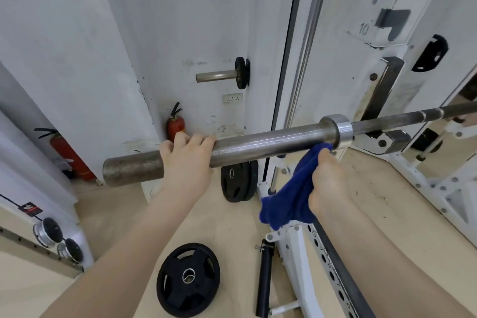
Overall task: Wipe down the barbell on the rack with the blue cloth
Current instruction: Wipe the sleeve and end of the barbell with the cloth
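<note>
The left hand curls over the barbell sleeve near its end, the right hand grips the blue cloth bunched under the collar, and the bar rests on the white rack.

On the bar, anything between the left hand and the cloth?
No. In the head view, only bare sleeve of the bar runs from the left hand to the cloth, near the collar.
</note>
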Action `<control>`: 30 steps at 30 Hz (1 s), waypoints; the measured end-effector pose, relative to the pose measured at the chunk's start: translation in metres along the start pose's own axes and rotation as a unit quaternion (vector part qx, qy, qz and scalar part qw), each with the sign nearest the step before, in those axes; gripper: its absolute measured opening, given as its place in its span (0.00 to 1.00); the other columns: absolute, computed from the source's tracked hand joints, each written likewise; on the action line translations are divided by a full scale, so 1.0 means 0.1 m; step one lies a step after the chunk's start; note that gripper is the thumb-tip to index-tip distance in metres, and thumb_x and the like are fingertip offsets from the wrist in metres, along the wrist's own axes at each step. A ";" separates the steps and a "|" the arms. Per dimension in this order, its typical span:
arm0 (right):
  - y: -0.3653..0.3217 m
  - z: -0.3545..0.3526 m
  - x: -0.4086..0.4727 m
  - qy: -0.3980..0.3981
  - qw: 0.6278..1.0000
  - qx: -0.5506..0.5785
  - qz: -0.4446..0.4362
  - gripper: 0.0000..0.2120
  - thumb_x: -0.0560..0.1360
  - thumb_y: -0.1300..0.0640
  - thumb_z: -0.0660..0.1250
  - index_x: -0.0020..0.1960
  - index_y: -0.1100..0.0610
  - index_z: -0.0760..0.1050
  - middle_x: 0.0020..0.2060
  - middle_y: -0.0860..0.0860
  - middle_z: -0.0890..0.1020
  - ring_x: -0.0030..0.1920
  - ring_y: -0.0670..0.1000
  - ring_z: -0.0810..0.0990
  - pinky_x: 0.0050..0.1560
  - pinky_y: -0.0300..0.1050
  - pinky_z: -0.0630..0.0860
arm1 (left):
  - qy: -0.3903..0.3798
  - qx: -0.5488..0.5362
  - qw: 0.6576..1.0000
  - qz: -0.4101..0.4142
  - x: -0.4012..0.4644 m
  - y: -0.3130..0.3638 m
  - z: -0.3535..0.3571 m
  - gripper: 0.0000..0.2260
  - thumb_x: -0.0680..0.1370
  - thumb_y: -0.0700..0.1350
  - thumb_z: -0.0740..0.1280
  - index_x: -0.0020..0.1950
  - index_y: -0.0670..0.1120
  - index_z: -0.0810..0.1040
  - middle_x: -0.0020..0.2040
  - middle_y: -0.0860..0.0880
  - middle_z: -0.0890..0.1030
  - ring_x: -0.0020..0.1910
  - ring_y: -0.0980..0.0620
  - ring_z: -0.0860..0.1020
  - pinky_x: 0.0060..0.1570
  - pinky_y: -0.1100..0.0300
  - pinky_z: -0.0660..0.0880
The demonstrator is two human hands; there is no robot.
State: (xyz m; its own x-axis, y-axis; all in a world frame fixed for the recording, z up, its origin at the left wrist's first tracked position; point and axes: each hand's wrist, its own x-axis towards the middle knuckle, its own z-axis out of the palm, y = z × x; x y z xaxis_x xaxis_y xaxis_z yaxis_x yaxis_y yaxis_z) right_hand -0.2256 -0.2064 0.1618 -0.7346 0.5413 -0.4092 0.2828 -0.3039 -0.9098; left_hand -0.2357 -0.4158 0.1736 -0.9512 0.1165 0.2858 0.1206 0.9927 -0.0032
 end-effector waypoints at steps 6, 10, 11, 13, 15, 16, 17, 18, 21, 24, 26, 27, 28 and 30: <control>-0.31 0.13 -0.01 0.066 0.911 -0.198 -0.355 0.13 0.82 0.55 0.51 0.59 0.59 0.71 0.51 0.50 0.75 0.51 0.49 0.73 0.56 0.44 0.69 | 0.007 -0.035 0.999 0.018 0.03 -0.08 0.01 0.27 0.73 0.44 0.68 0.70 0.51 0.63 0.60 0.52 0.74 0.59 0.45 0.65 0.57 0.50 0.58; -0.03 0.46 0.14 0.062 0.819 -0.408 -0.398 0.13 0.80 0.56 0.53 0.54 0.56 0.76 0.53 0.53 0.80 0.61 0.54 0.74 0.67 0.52 0.63 | -0.042 -0.119 0.992 0.033 0.03 -0.20 -0.08 0.37 0.72 0.54 0.69 0.74 0.53 0.50 0.69 0.54 0.64 0.66 0.50 0.63 0.63 0.51 0.55; 0.06 0.52 0.10 0.063 0.798 -0.431 -0.416 0.16 0.80 0.54 0.52 0.56 0.56 0.77 0.55 0.52 0.80 0.64 0.53 0.72 0.69 0.52 0.59 | -0.047 -0.163 0.985 0.031 0.02 -0.25 -0.11 0.39 0.71 0.55 0.69 0.75 0.53 0.50 0.71 0.54 0.61 0.67 0.52 0.63 0.65 0.52 0.54; 0.18 0.66 -0.06 0.053 0.773 -0.438 -0.455 0.22 0.78 0.50 0.46 0.56 0.54 0.77 0.54 0.51 0.81 0.63 0.52 0.72 0.68 0.51 0.58 | -0.039 -0.228 0.972 0.034 0.02 -0.36 -0.12 0.40 0.70 0.54 0.71 0.75 0.52 0.50 0.71 0.54 0.60 0.66 0.54 0.66 0.66 0.52 0.54; 0.28 0.80 -0.23 0.025 0.745 -0.441 -0.500 0.24 0.77 0.49 0.45 0.55 0.52 0.78 0.52 0.49 0.82 0.61 0.53 0.74 0.65 0.49 0.57 | -0.032 -0.245 0.968 0.041 0.01 -0.42 -0.10 0.40 0.70 0.51 0.72 0.75 0.52 0.51 0.70 0.54 0.61 0.64 0.55 0.68 0.65 0.53 0.55; 0.35 0.88 -0.32 0.004 0.726 -0.442 -0.527 0.21 0.77 0.49 0.47 0.54 0.52 0.78 0.52 0.48 0.82 0.60 0.53 0.75 0.64 0.48 0.56 | -0.029 -0.249 0.967 0.040 0.01 -0.44 -0.09 0.40 0.70 0.50 0.72 0.75 0.52 0.51 0.69 0.54 0.62 0.63 0.56 0.69 0.65 0.53 0.56; 0.42 0.96 -0.40 -0.018 0.703 -0.445 -0.554 0.19 0.77 0.50 0.49 0.55 0.51 0.78 0.52 0.47 0.82 0.59 0.52 0.76 0.64 0.48 0.56 | -0.023 -0.252 0.967 0.039 0.01 -0.44 -0.08 0.39 0.71 0.49 0.71 0.75 0.52 0.51 0.68 0.54 0.64 0.62 0.56 0.70 0.64 0.54 0.56; 0.49 1.03 -0.47 -0.035 0.681 -0.449 -0.577 0.18 0.77 0.51 0.51 0.55 0.50 0.78 0.52 0.46 0.82 0.59 0.52 0.76 0.64 0.48 0.56 | -0.018 -0.254 0.966 0.041 0.02 -0.44 -0.08 0.38 0.72 0.48 0.70 0.75 0.52 0.51 0.67 0.54 0.65 0.62 0.56 0.70 0.64 0.54 0.57; 0.57 1.11 -0.51 -0.057 0.647 -0.450 -0.613 0.17 0.77 0.51 0.54 0.58 0.50 0.77 0.54 0.46 0.81 0.59 0.52 0.76 0.65 0.50 0.58 | -0.014 -0.252 0.966 0.065 0.05 -0.47 -0.08 0.38 0.72 0.43 0.67 0.75 0.52 0.49 0.64 0.54 0.71 0.59 0.56 0.72 0.66 0.57 0.58; 0.51 0.99 -0.29 -0.077 0.579 -0.462 -0.668 0.16 0.76 0.53 0.57 0.59 0.55 0.77 0.54 0.49 0.81 0.57 0.53 0.78 0.64 0.49 0.62 | -0.001 -0.262 0.962 0.074 0.08 -0.43 -0.13 0.38 0.71 0.41 0.66 0.75 0.52 0.48 0.61 0.56 0.72 0.53 0.60 0.71 0.67 0.56 0.58; 0.45 0.87 -0.12 -0.068 0.542 -0.471 -0.693 0.15 0.75 0.55 0.59 0.58 0.58 0.78 0.54 0.51 0.81 0.55 0.54 0.79 0.62 0.48 0.64 | 0.007 -0.294 0.953 0.073 0.10 -0.30 -0.17 0.37 0.72 0.40 0.65 0.75 0.51 0.50 0.57 0.58 0.71 0.52 0.60 0.71 0.66 0.49 0.63; 0.41 0.79 -0.04 -0.060 0.538 -0.477 -0.693 0.15 0.75 0.56 0.60 0.57 0.58 0.78 0.54 0.52 0.81 0.55 0.54 0.79 0.62 0.47 0.64 | 0.015 -0.306 0.949 0.076 0.11 -0.23 -0.18 0.35 0.72 0.40 0.65 0.75 0.50 0.52 0.57 0.59 0.70 0.54 0.58 0.72 0.65 0.47 0.65; 0.36 0.70 0.05 -0.051 0.540 -0.484 -0.687 0.14 0.75 0.56 0.60 0.57 0.58 0.78 0.54 0.52 0.81 0.55 0.54 0.79 0.63 0.47 0.64 | 0.023 -0.315 0.945 0.081 0.13 -0.14 -0.17 0.33 0.73 0.40 0.65 0.74 0.49 0.55 0.56 0.59 0.70 0.55 0.56 0.73 0.64 0.45 0.66; 0.26 0.49 0.22 -0.036 0.552 -0.499 -0.668 0.15 0.75 0.55 0.59 0.58 0.58 0.77 0.54 0.51 0.81 0.55 0.54 0.79 0.64 0.49 0.64 | 0.041 -0.325 0.940 0.091 0.14 0.07 -0.16 0.30 0.74 0.41 0.65 0.73 0.49 0.58 0.56 0.59 0.69 0.59 0.53 0.74 0.65 0.46 0.65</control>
State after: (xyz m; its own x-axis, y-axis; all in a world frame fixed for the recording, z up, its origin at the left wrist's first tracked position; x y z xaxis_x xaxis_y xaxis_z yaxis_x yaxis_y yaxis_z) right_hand -0.2653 -0.2407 0.1328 -0.7111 -0.2822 0.6440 -0.3673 0.9301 0.0020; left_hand -0.2433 -0.4081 0.1927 -0.8758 0.2535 0.4108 0.4534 0.7242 0.5196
